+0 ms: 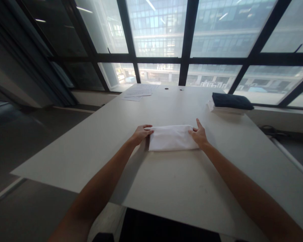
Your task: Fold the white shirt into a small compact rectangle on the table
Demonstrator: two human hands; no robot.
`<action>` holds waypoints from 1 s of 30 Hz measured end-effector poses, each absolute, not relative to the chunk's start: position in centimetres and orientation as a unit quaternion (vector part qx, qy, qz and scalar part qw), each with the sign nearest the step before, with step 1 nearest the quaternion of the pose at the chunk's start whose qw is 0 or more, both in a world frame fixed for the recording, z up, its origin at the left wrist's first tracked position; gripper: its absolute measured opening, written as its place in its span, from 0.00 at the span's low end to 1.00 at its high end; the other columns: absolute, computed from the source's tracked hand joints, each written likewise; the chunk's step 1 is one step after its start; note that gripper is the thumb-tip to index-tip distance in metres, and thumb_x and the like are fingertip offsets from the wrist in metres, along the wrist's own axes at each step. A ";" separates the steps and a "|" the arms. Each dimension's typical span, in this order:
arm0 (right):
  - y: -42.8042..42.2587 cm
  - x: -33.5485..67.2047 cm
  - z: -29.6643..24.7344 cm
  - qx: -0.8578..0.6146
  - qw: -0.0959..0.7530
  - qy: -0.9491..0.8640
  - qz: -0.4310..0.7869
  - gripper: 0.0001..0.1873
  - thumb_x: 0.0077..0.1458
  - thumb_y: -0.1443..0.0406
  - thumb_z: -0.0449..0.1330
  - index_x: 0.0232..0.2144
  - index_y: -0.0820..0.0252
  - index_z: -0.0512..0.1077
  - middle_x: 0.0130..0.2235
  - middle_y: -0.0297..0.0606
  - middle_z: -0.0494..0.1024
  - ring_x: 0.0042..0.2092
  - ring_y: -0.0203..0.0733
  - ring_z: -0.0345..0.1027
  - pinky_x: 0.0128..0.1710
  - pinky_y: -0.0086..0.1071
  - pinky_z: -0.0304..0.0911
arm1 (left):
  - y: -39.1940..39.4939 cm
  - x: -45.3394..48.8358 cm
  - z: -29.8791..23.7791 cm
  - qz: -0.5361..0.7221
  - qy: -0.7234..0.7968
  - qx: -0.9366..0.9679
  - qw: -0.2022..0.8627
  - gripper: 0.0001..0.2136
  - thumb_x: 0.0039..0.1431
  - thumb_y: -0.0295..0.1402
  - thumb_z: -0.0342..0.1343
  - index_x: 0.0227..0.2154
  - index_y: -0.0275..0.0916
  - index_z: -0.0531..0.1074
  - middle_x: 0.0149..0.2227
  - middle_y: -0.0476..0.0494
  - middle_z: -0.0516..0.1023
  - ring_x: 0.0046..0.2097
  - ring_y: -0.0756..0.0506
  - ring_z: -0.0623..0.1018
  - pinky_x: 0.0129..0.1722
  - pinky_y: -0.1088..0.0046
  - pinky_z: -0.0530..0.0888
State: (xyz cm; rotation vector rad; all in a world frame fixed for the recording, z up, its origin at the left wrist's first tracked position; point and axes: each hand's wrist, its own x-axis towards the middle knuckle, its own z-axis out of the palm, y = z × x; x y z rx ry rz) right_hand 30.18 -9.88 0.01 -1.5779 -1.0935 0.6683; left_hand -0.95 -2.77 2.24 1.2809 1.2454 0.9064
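A folded white cloth (170, 137) lies flat near the middle of a large pale table (181, 181). My left hand (140, 133) grips its left end, fingers curled round the edge. My right hand (198, 133) holds the right end, with the thumb lifted and the fingers tucked against the cloth. Both forearms reach in from the near edge of the table.
A stack of folded cloths with a dark blue one on top (229, 102) sits at the far right of the table. Sheets of paper (140, 92) lie at the far edge, beside two small dark round marks (166, 88). Tall windows stand behind the table.
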 end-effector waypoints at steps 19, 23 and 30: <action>-10.3 23.8 0.0 -0.593 0.165 -0.788 0.003 0.32 0.71 0.59 0.38 0.70 0.71 0.55 0.72 0.51 0.55 0.73 0.51 0.43 0.70 0.50 0.40 | -8.2 6.8 0.4 0.135 0.409 0.902 -0.015 0.27 0.74 0.43 0.38 0.71 0.39 0.52 0.73 0.39 0.54 0.73 0.36 0.51 0.69 0.46 0.51; -8.8 25.7 -0.9 -0.635 0.116 -0.763 0.021 0.38 0.71 0.50 0.36 0.71 0.72 0.51 0.73 0.53 0.50 0.74 0.51 0.38 0.71 0.52 0.36 | -8.5 6.7 -0.2 0.121 0.415 0.901 -0.038 0.28 0.74 0.44 0.36 0.71 0.37 0.52 0.73 0.38 0.52 0.74 0.36 0.50 0.70 0.48 0.50; -6.5 31.7 -1.2 -0.710 0.092 -0.687 0.124 0.37 0.71 0.51 0.35 0.72 0.66 0.48 0.74 0.50 0.44 0.74 0.50 0.36 0.70 0.58 0.34 | -8.4 6.5 0.3 0.106 0.418 0.902 -0.026 0.29 0.74 0.44 0.38 0.72 0.34 0.50 0.74 0.37 0.50 0.74 0.36 0.51 0.71 0.49 0.50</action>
